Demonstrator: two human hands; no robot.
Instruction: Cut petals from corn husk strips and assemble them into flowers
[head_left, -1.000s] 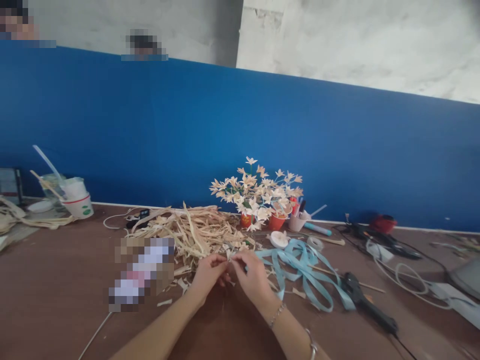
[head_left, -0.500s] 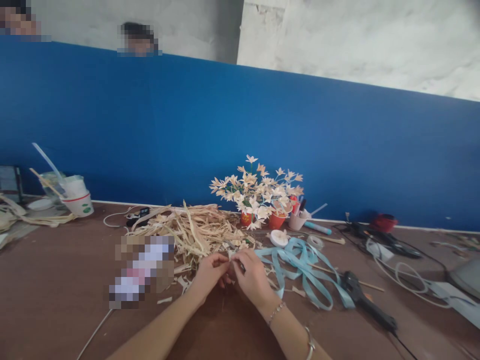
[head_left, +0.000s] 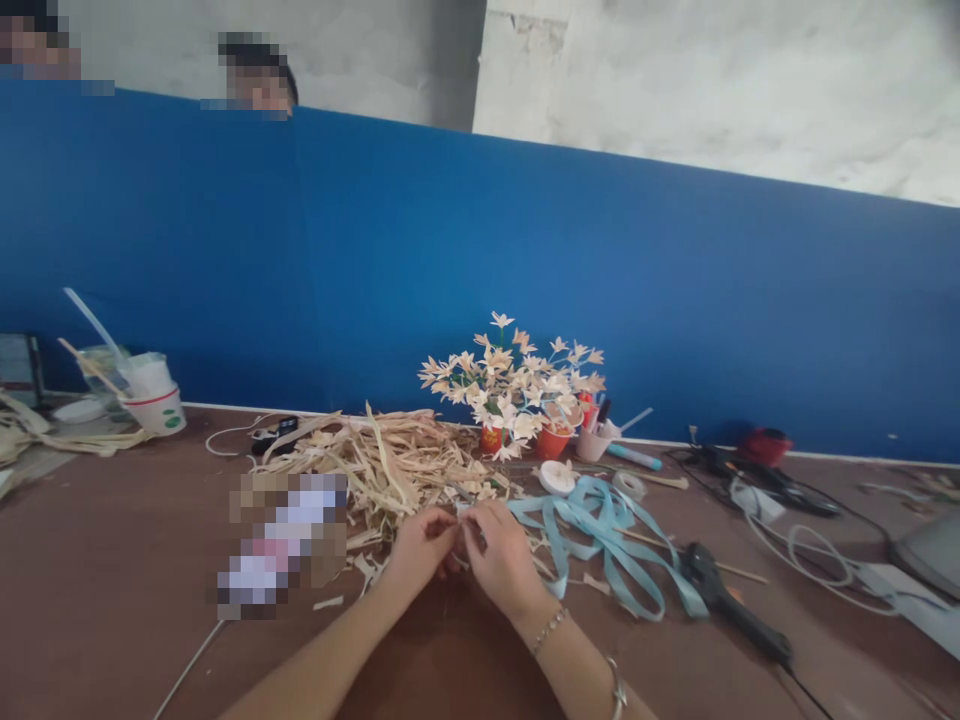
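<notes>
Brown tabletop, blue partition behind. Your left hand and right hand meet ahead of you, forearms angled inward, fingers curled. Both have thumb and fingertips nearly closed, pinching a small pale piece; its shape is too small to tell. Pale dried strips lie just beyond your fingers.
</notes>
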